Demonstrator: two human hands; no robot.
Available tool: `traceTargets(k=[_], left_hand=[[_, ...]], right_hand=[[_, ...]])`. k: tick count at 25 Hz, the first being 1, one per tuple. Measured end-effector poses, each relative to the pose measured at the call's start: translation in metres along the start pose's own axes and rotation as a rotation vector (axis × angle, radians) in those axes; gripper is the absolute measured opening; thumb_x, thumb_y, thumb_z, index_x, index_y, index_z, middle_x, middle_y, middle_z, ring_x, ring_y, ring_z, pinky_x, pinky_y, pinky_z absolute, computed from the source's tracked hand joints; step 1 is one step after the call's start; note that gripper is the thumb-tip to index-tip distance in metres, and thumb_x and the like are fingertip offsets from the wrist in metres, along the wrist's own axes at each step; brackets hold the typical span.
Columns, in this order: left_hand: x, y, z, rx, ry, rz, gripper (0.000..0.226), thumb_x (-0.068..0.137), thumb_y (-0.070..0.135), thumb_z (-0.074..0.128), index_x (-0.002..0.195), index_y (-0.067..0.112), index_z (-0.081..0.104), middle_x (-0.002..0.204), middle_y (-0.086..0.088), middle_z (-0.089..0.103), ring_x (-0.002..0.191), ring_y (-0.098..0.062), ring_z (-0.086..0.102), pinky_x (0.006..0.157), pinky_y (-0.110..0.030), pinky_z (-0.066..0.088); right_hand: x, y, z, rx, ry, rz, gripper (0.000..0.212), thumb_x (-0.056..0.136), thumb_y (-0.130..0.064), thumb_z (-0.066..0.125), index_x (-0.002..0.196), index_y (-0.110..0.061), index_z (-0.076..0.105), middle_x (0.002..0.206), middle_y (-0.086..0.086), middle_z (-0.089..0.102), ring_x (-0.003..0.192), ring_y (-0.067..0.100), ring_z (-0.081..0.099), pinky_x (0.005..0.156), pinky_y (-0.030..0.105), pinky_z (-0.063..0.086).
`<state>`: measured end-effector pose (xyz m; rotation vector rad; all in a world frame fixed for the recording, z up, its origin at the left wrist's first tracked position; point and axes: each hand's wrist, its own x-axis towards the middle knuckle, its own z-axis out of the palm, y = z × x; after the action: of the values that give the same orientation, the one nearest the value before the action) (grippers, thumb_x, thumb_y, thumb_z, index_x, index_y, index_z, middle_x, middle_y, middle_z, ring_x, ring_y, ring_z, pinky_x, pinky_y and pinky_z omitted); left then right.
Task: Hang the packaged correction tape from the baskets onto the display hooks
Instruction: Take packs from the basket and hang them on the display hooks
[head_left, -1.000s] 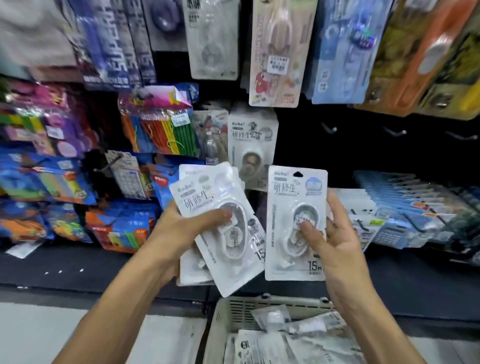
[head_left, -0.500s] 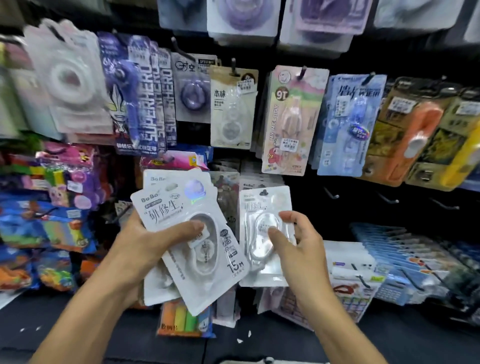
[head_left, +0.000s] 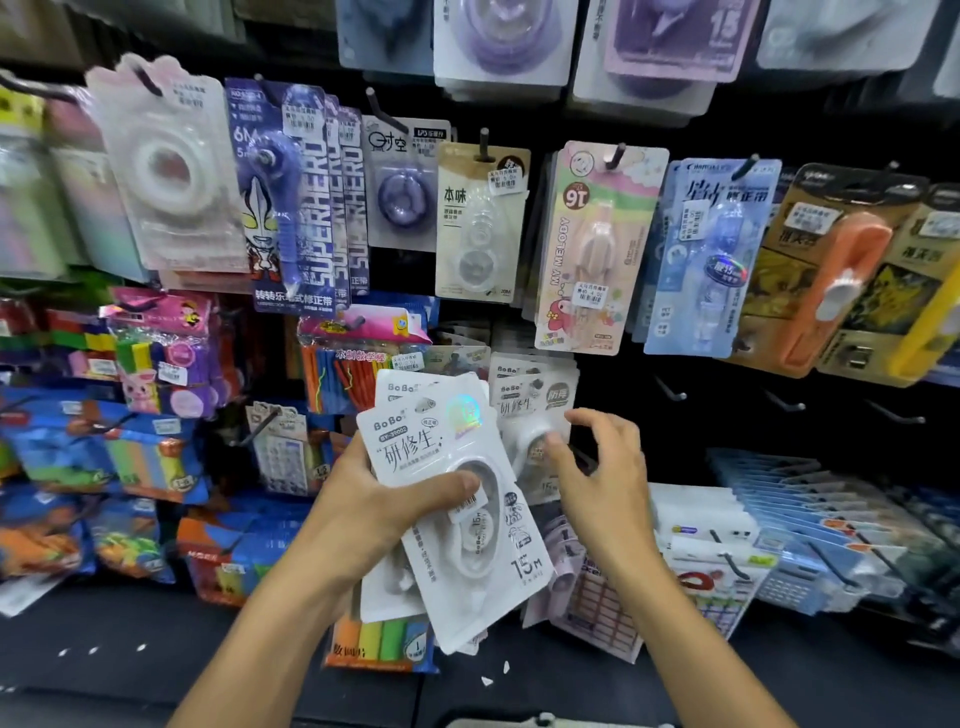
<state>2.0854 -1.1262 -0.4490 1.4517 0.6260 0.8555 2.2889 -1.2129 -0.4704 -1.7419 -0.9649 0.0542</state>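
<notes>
The left hand (head_left: 363, 514) grips a stack of white carded correction tape packs (head_left: 457, 499); the right hand (head_left: 597, 478), fingers loosely spread, touches the hanging white pack (head_left: 530, 410)

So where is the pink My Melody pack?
In the head view, the pink My Melody pack hangs on a hook right of centre, between the beige pack and the blue pack, above the right hand.

Left hand (head_left: 363, 506) raised at centre, forearm bare, thumb laid flat across what it grips. Right hand (head_left: 597, 467) just beside it, fingers loosely curled (contact with anything unclear), forearm angling up from lower right.
</notes>
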Motion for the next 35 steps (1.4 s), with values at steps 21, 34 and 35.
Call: traceTargets(k=[21, 34, 35], left_hand=[[0.0, 0.01, -0.011, -0.115, 0.051, 0.024, 0.08, 0.039, 0.028, 0.097, 0.115, 0.021, 0.071, 0.102, -0.008, 0.081, 0.087, -0.028, 0.079, 0.063, -0.03, 0.062], [0.0, -0.01, 0.101, -0.217, -0.277, -0.09, 0.078, 0.06, 0.011, 0.092, 0.129, 0.026, 0.06, 0.115, -0.003, 0.078, 0.104, -0.024, 0.076, 0.077, -0.033, 0.063], [0.001, -0.013, 0.104, -0.198, -0.277, -0.08, 0.077, 0.061, 0.008, 0.09, 0.13, 0.027, 0.06, 0.115, -0.002, 0.078, 0.105, -0.023, 0.076, 0.078, -0.033, 0.063]], right_hand=[[-0.015, -0.01, -0.003, 0.1, -0.129, 0.165, 0.044, 0.093, -0.03, 0.07, 0.131, -0.041, 0.052, 0.124, -0.012, 0.049, 0.114, 0.011, 0.051, 0.093, 0.033, 0.046], [-0.066, -0.003, -0.107, 0.717, -0.206, 0.34, 0.032, 0.09, -0.024, 0.068, 0.119, -0.014, 0.064, 0.108, 0.006, 0.078, 0.095, 0.021, 0.076, 0.07, 0.035, 0.061], [-0.065, 0.001, -0.113, 0.702, -0.19, 0.369, 0.022, 0.096, -0.02, 0.062, 0.116, -0.01, 0.063, 0.103, 0.007, 0.078, 0.088, 0.021, 0.076, 0.064, 0.033, 0.06]])
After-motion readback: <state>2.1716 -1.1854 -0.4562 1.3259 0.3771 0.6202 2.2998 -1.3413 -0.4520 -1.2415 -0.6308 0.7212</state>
